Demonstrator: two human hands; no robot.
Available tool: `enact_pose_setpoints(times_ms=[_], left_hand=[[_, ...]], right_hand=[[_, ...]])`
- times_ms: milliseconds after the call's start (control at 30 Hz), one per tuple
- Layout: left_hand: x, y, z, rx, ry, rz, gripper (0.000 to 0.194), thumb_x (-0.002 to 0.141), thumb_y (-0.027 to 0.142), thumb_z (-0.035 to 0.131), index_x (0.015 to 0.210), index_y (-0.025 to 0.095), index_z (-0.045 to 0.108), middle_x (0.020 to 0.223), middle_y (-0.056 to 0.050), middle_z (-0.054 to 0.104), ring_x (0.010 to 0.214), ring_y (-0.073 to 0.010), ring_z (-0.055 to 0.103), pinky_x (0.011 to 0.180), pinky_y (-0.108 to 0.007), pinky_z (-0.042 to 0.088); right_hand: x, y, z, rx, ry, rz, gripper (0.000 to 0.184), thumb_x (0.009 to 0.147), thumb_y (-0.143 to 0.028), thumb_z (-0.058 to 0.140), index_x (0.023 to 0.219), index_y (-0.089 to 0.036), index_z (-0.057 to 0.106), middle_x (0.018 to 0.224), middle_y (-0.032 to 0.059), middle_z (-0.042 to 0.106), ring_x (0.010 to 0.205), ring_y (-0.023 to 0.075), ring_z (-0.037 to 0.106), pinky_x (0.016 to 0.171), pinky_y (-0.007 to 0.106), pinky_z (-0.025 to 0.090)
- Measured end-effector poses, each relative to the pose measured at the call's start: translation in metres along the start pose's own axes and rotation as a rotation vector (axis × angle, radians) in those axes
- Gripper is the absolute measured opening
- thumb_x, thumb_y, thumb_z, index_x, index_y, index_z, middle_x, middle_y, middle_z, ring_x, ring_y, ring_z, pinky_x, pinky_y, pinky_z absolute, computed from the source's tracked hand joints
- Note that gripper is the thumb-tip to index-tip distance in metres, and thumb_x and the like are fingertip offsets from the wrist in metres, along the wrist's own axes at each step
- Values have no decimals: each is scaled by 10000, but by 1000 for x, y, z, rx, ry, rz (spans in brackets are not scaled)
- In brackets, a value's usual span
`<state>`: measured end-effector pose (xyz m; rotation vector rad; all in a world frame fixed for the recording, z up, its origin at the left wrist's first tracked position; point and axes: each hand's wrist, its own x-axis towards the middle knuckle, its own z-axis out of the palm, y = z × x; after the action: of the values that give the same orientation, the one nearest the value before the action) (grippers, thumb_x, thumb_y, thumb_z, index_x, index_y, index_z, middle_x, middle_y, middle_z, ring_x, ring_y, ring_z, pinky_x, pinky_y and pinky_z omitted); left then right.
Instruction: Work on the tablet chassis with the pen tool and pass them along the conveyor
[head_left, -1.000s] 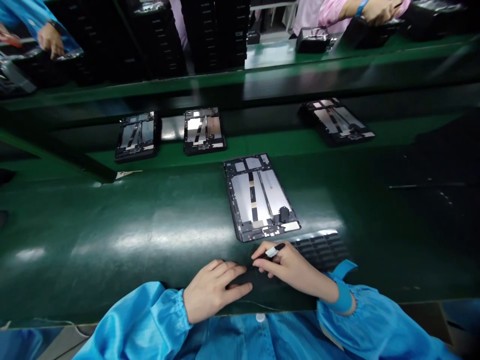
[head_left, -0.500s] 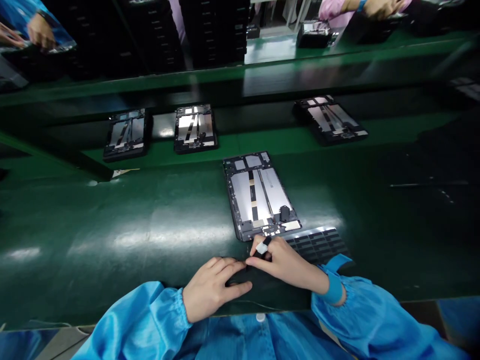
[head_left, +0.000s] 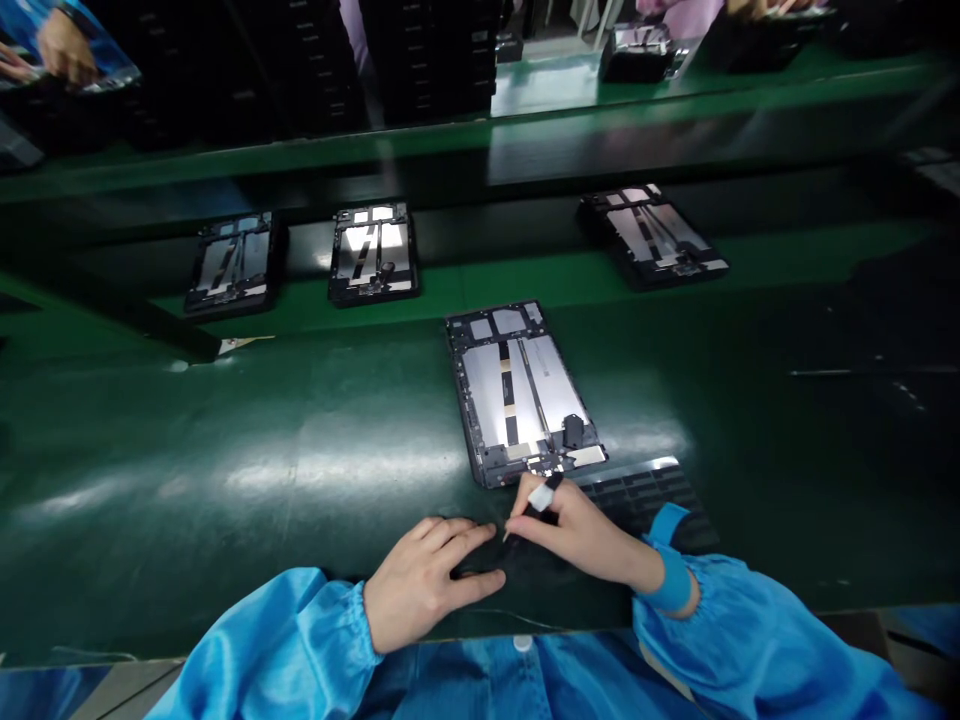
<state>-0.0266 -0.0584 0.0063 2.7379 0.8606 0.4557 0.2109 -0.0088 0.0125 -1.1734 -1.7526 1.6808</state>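
Head view, and the right hand (head_left: 577, 535) has just drawn back a touch from the lower edge of the tablet frame (head_left: 517, 395), taking the pen (head_left: 540, 497) with it. There's the grip: the hand is mostly closed, with thumb and fingers pinching that black, white-banded pen, its tip slanting down and to the left. Whether the tip touches the dark mat (head_left: 547, 590) below, it's hard to tell from up here. Over on the left, the left hand (head_left: 427, 585) lies nearly flat on the mat, fingers loosely spread and holding nothing, its fingertips close to the pen tip.

The tablet frame sits flat on the green bench (head_left: 225, 440), open side up with its silver panels showing, just ahead of the right hand and not touched by it. A ribbed black tray (head_left: 637, 495) lies beside the right wrist. Farther up, three more tablet frames (head_left: 373, 255) sit in a row on a green shelf. Beyond them, a co-worker's hand (head_left: 66, 48) shows at the top left, near stacks of black trays (head_left: 300, 60).
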Motion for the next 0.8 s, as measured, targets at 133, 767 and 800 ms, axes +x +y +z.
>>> enact_pose_setpoints(times_ms=[133,767,800], left_hand=[[6,-5,-4,-28,39,-25,263,948,202,496,1155,280,638,1249,-56,550,1093,-172,508,840,-284,432],[39,-34,4,85,244,-102,175,928,177,544,1085,170,621,1069,-41,643,980,-122,564,820,-252,455],[40,-35,4,78,246,-100,179,926,174,548,1090,169,618,1073,-40,643,981,-124,562,821,-253,453]], right_hand=[[6,-6,-30,211,70,11,289,894,-433,587,805,-159,560,792,55,652,741,169,650,656,266,521],[61,-16,-48,112,-69,153,311,787,-441,698,784,-158,570,632,32,673,607,203,680,600,307,579],[61,-15,-47,109,-67,149,299,793,-431,693,783,-159,569,630,31,673,605,204,681,596,304,579]])
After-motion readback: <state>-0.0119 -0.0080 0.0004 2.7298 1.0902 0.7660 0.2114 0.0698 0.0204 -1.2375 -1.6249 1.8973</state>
